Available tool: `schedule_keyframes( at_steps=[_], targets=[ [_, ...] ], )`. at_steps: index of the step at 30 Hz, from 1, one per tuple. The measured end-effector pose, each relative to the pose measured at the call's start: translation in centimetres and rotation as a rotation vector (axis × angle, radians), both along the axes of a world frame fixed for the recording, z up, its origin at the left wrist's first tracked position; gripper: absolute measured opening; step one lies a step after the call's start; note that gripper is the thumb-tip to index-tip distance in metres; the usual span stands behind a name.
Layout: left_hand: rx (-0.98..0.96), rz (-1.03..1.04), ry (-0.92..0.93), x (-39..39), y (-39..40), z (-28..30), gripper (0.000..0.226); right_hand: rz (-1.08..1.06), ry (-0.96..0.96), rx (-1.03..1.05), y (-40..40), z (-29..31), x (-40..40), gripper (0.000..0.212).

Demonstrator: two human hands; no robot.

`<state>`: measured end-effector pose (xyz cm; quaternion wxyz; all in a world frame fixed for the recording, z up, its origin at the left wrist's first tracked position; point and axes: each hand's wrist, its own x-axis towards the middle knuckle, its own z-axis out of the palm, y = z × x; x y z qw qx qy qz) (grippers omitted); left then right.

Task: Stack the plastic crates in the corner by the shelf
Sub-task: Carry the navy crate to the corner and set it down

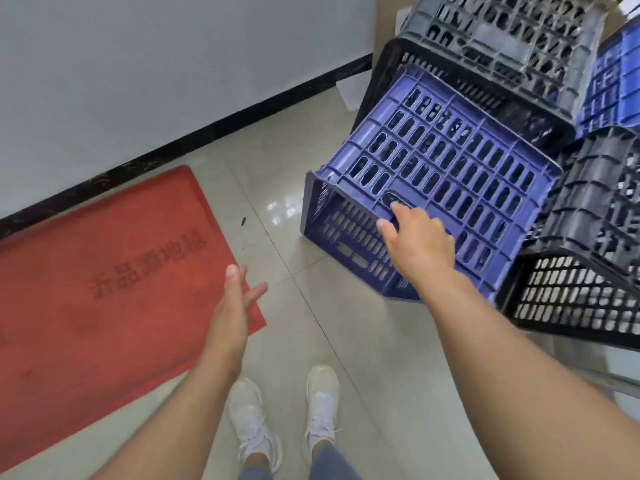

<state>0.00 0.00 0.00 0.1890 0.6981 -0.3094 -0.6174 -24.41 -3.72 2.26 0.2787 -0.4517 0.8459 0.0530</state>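
Observation:
A purple-blue slotted plastic crate lies tipped on its side on the tiled floor, its slotted wall facing up. My right hand grips that wall near its lower edge, fingers hooked into a handle slot. My left hand hovers open above the floor, left of the crate and apart from it. Behind the crate a black crate and a grey crate lean together. A black crate stands at the right, with a bright blue crate behind it.
A red doormat with printed characters lies on the floor at the left, against a white wall with a black skirting. My white shoes stand on the tiles below. A sheet of paper lies by the wall.

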Motion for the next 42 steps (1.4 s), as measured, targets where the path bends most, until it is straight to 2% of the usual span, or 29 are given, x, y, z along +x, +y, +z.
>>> schedule_keyframes(
  at_steps=[5, 8, 16, 28, 33, 38, 39, 42],
  targets=[
    [0.036, 0.036, 0.065, -1.3, -1.9, -4.9, 0.063, 0.084, 0.116, -0.093, -0.3, -3.1, 0.7, 0.055],
    [0.073, 0.102, 0.098, -1.1, -2.2, -7.4, 0.063, 0.103, 0.172, -0.173, -0.4, -3.8, 0.8, 0.057],
    [0.106, 0.238, 0.085, 2.8, -2.4, -10.8, 0.064, 0.105, 0.17, -0.3, -2.0, -4.5, 5.4, 0.053],
    [0.095, 0.313, -0.002, 12.1, -1.2, -9.5, 0.064, 0.154, 0.031, -0.299, -2.8, -1.9, 15.4, 0.058],
    [0.08, 0.33, -0.045, 14.3, -1.3, -10.0, 0.064, 0.108, -0.09, -0.287, -5.4, 0.6, 14.8, 0.059],
    [0.135, 0.405, -0.029, 14.7, -2.0, -11.0, 0.068, 0.13, -0.143, -0.265, -7.6, 0.2, 11.7, 0.04],
    [0.158, 0.44, -0.02, 15.3, -1.9, -12.3, 0.071, 0.082, -0.179, -0.285, -7.6, -0.5, 11.1, 0.038],
    [0.141, 0.431, -0.147, 21.4, 0.7, -23.9, 0.101, -0.032, -0.201, -0.313, -7.1, -2.9, 9.2, 0.041]
  ],
)
